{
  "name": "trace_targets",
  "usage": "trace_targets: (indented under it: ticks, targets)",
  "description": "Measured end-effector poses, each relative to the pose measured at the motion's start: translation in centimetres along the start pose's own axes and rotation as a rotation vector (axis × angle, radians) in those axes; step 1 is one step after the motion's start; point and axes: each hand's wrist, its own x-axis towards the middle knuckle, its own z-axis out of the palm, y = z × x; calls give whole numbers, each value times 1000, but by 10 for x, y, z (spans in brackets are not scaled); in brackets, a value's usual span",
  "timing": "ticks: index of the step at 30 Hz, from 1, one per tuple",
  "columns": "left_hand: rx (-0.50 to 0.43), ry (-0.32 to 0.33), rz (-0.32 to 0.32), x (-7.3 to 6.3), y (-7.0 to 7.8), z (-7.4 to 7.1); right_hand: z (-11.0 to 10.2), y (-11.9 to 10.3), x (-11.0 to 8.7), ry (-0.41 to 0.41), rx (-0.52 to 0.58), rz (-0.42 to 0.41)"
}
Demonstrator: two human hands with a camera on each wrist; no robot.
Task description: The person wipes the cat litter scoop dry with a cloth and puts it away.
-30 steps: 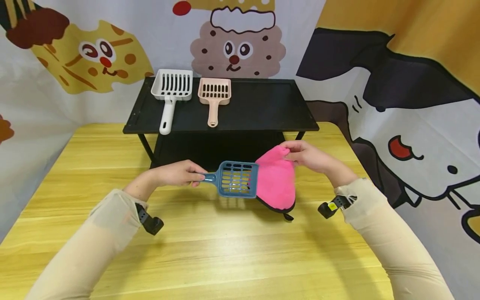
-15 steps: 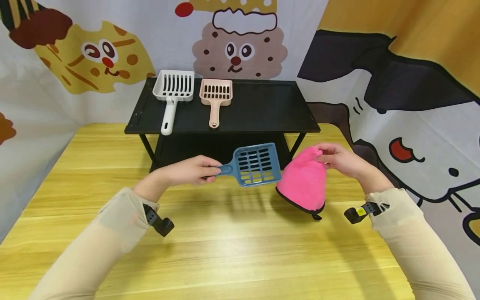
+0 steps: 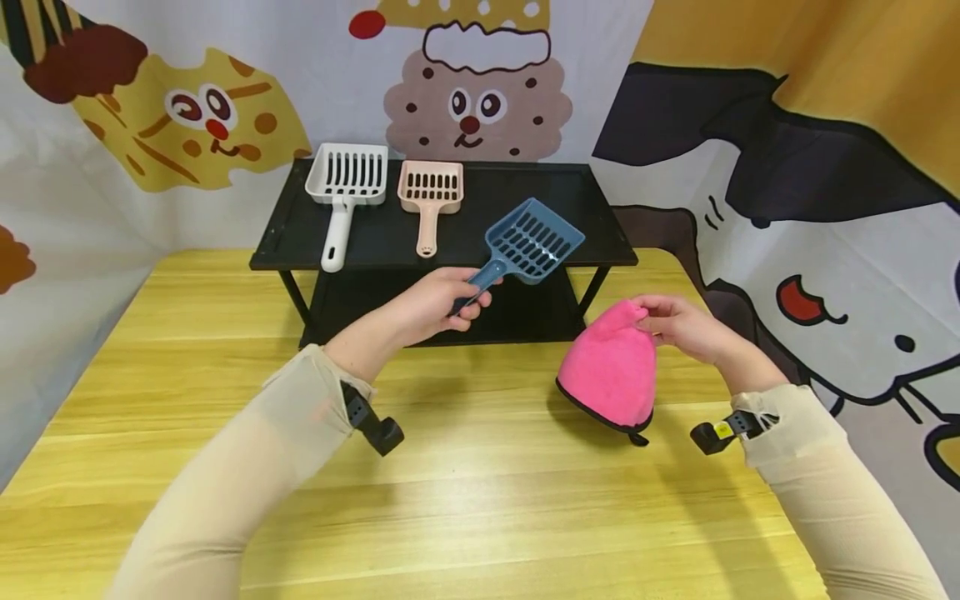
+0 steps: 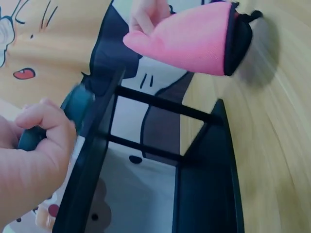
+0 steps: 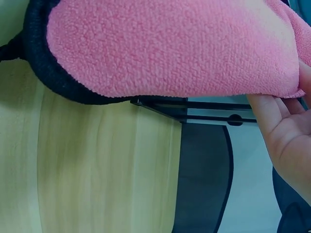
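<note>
My left hand (image 3: 433, 307) grips the handle of a blue slotted litter scoop (image 3: 531, 242), whose head hangs over the right part of a black two-tier rack (image 3: 386, 243). In the left wrist view only a dark bit of the scoop (image 4: 77, 108) shows past the curled fingers. A pink plush cleaning mitt (image 3: 611, 367) with black edging and a small loop dangles from my right hand (image 3: 678, 327), which pinches its top end. The right wrist view shows the fuzzy mitt (image 5: 175, 48) close up, thumb and fingers at its narrow end.
On the rack's top lie a white litter scoop (image 3: 341, 218) and a smaller peach litter scoop (image 3: 427, 215), side by side with handles toward me. The rack stands at the back of a wooden table (image 3: 465, 467). A cartoon-print curtain (image 3: 330, 75) hangs behind.
The blue scoop first came away from the mitt, then my left hand raised it forward over the rack and turned it. My right hand moved right with the mitt, then stayed nearly still.
</note>
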Motion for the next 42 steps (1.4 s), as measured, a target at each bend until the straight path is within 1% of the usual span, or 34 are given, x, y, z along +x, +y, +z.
trace_targets:
  ticks: [4, 10, 14, 17, 20, 23, 27, 30, 32, 35, 38, 42]
  targets:
    - [-59, 81, -17, 10, 7, 8, 0, 3, -1, 10, -11, 6]
    - [-131, 183, -32, 19, 14, 19, 2, 4, -3, 22, -42, 19]
    - [-143, 242, -45, 25, 17, 22, 2, 5, -4, 25, -50, 31]
    - [-126, 262, -54, 28, 19, 22, 3, 5, -4, 30, -53, 38]
    - [-95, 239, -58, 25, 19, 21, 3, 4, -4, 33, -52, 33]
    - [-54, 180, -72, 18, 17, 18, 2, 3, -6, 37, -47, 28]
    - [24, 102, -90, 6, 11, 15, -1, 2, -10, 46, -38, 23]
    - [60, 72, -80, -2, 8, 13, -4, 3, -12, 37, -27, 7]
    - [62, 53, -63, -5, 8, 13, -6, 4, -13, 26, -15, -6]
    - [48, 26, -37, -5, 8, 15, -7, 7, -14, 16, -1, -20]
    - [38, 10, -25, -1, 9, 18, -6, 9, -14, 13, 1, -23]
    - [15, 30, -18, 8, 9, 21, -4, 9, -14, 15, -2, -20]
